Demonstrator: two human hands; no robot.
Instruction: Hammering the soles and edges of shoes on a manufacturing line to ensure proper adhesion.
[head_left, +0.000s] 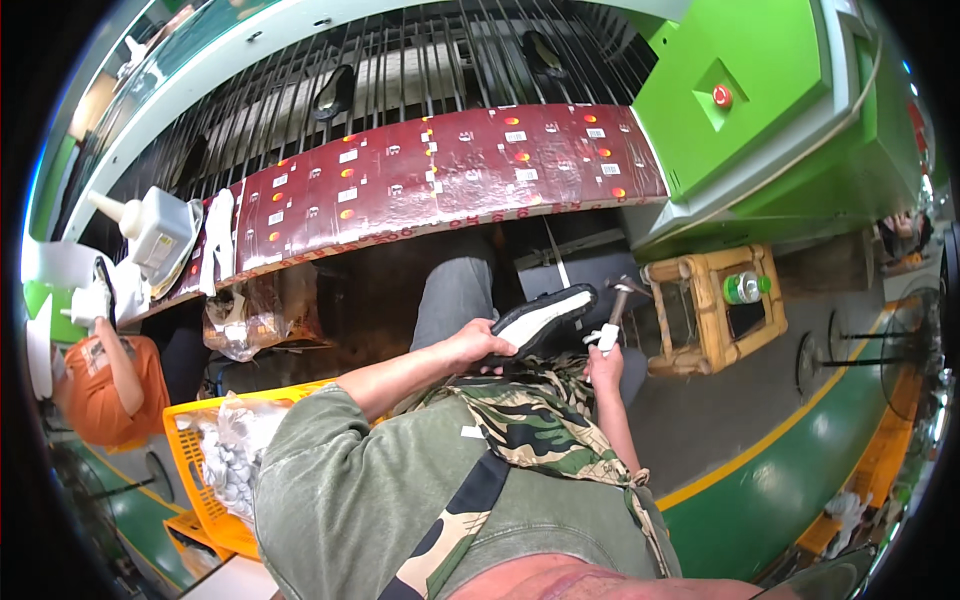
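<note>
In front of my body, my left hand (476, 344) grips one end of a black shoe (580, 298), whose long white underside (540, 318) faces up. My fingers are closed round its end, and the shoe points away to the right. To the right of it, my right hand (603, 367) is wrapped round the handle of a hammer (622, 300). White wrapping shows on the handle just above my fingers. The metal head is uppermost, a short way from the shoe and not touching it. A camouflage apron (550, 425) lies beneath both hands.
A maroon-covered ledge (430, 170) runs ahead, backed by a rod conveyor carrying dark shoes (335, 92). Right stand a green machine (750, 90) and a bamboo stool (715, 340) holding a bottle (745, 288). Left are a yellow crate (190, 470), a white squeeze bottle (155, 235) and an orange-shirted person (110, 390).
</note>
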